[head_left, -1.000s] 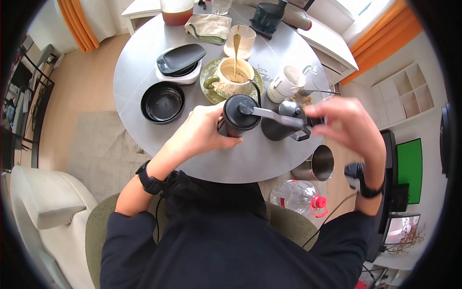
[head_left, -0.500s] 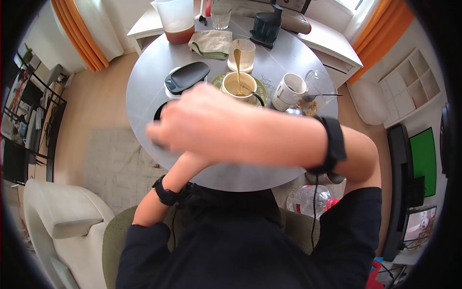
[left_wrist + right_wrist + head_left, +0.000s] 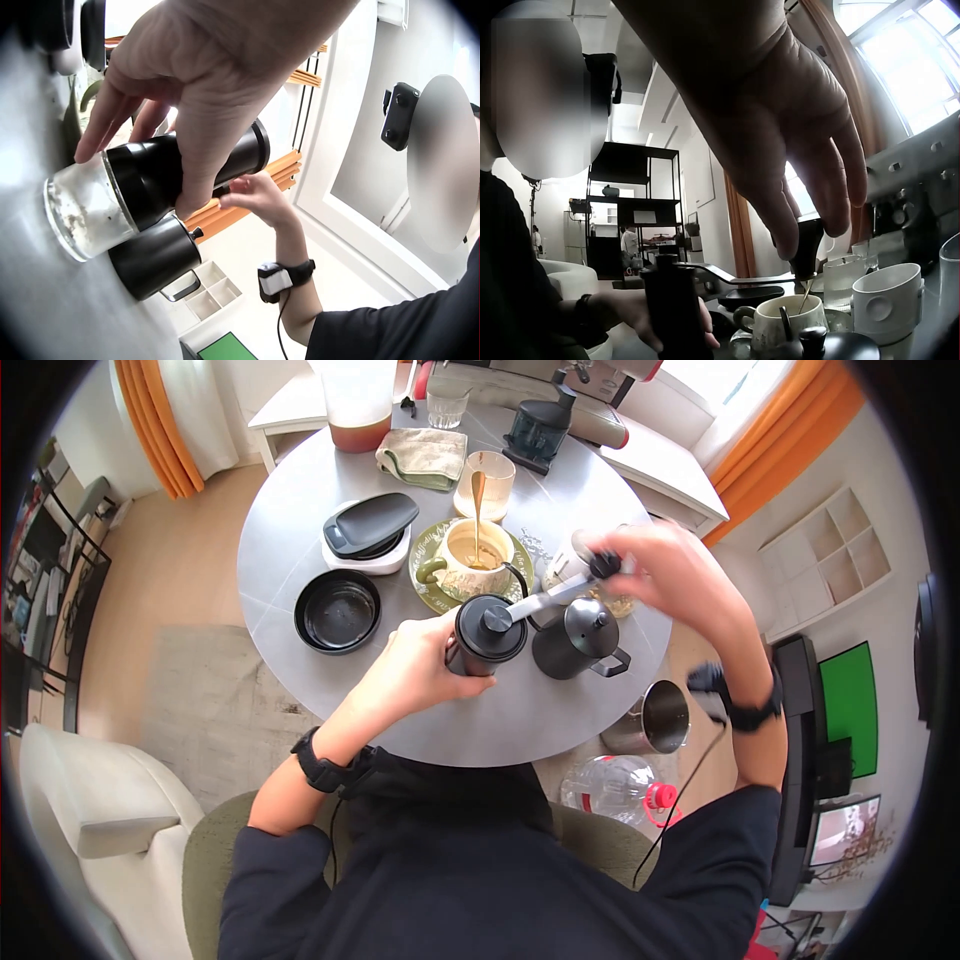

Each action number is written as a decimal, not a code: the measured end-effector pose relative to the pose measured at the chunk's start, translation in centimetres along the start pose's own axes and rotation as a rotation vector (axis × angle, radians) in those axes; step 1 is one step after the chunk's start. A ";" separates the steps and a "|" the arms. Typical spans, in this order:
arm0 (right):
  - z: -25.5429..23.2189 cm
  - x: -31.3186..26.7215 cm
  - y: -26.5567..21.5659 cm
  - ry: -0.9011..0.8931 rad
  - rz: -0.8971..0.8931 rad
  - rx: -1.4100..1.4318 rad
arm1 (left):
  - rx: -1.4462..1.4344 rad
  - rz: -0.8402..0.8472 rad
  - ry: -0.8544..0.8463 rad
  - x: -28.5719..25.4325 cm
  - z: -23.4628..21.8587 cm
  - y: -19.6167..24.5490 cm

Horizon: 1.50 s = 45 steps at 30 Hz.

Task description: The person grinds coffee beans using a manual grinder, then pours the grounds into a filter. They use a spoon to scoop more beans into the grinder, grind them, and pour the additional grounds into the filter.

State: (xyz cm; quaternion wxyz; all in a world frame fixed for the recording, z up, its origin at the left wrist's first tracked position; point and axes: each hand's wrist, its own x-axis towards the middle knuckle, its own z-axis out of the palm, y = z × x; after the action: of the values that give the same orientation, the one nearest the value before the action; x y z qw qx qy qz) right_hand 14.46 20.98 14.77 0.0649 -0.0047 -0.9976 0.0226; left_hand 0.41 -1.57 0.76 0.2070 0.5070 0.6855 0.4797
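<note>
The left hand (image 3: pixel 415 665) grips a black hand grinder (image 3: pixel 488 632) upright around its body. In the left wrist view the grinder has a clear lower jar (image 3: pixel 88 206) with some grounds in it, standing on the table. A metal crank arm (image 3: pixel 545 600) extends from its lid. The right hand (image 3: pixel 665 570) pinches the black knob (image 3: pixel 807 247) at the crank's end, out to the right and slightly blurred. A black lidded pot (image 3: pixel 575 640) stands just right of the grinder. Behind the grinder is a cream cup (image 3: pixel 470 575) holding a gold spoon (image 3: pixel 478 510).
A black bowl (image 3: pixel 338 611) and a scale with a grey scoop (image 3: pixel 372 525) stand left. Farther back are a folded cloth (image 3: pixel 422 458), a ribbed glass (image 3: pixel 486 482) and a pitcher (image 3: pixel 360 410). A metal bin (image 3: pixel 655 720) and water bottle (image 3: pixel 610 785) are beyond the front right edge.
The right hand swept left across the grinder and is back on the right side, still at the crank knob. The left hand keeps its grip on the grinder; the head view has shifted slightly.
</note>
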 end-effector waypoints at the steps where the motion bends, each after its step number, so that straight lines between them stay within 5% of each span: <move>1: -0.4 -2.0 -0.5 -0.016 0.009 -0.003 | 0.002 0.003 0.003 0.0 0.0 -0.1; 3: -2.0 -5.4 -3.3 -0.120 0.076 0.130 | -0.023 0.001 -0.002 0.0 -0.1 0.1; 7: -2.6 -7.9 -9.6 -0.205 -0.076 0.013 | -0.058 0.009 0.006 -0.1 -0.4 0.3; 9: -2.0 -5.5 -13.2 -0.189 -0.371 0.047 | -0.040 -0.060 -0.037 -0.1 -0.6 0.5; 13: 1.4 1.1 -15.9 0.006 -0.622 0.046 | -0.019 -0.118 -0.027 0.0 -0.2 0.2; 15: 1.6 5.9 -16.7 -0.105 -0.613 -0.003 | -0.152 0.088 0.032 -0.5 -0.5 0.2; 17: 1.6 10.0 -16.4 -0.120 -0.550 -0.022 | -0.078 0.250 0.076 0.1 1.6 -3.2; 19: 2.4 13.7 -14.7 -0.124 -0.375 -0.060 | 0.077 -0.010 0.015 -0.1 0.2 -0.6; 22: 2.5 15.4 -9.8 -0.176 -0.106 -0.109 | 0.096 -0.003 0.035 -0.2 0.4 -0.5; 25: 2.2 12.9 -4.0 -0.139 0.039 -0.176 | 0.051 -0.001 0.027 -0.2 0.0 0.0; 27: 1.6 9.0 -0.5 0.012 -0.022 -0.100 | 0.052 -0.033 0.024 -0.2 0.1 -0.2; 31: -1.1 1.7 0.4 -0.179 0.261 0.160 | -0.012 -0.002 0.048 -0.2 0.0 0.0; 38: -2.9 -6.5 -7.9 -0.336 -0.001 0.239 | -0.027 -0.062 -0.020 -0.2 -0.6 0.6; 41: -2.8 -5.0 -12.2 -0.390 -0.257 0.161 | -0.012 -0.027 0.013 -0.4 -0.4 0.7; 45: 0.0 -0.1 -15.9 -0.198 -0.579 0.064 | -0.062 -0.002 0.019 -0.4 -0.1 0.3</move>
State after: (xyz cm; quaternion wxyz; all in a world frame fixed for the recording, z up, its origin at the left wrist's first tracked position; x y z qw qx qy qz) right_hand 14.45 5.09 15.53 -0.0289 0.2839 -0.9578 0.0348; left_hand 0.68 -1.93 0.98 0.2169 0.4951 0.6727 0.5053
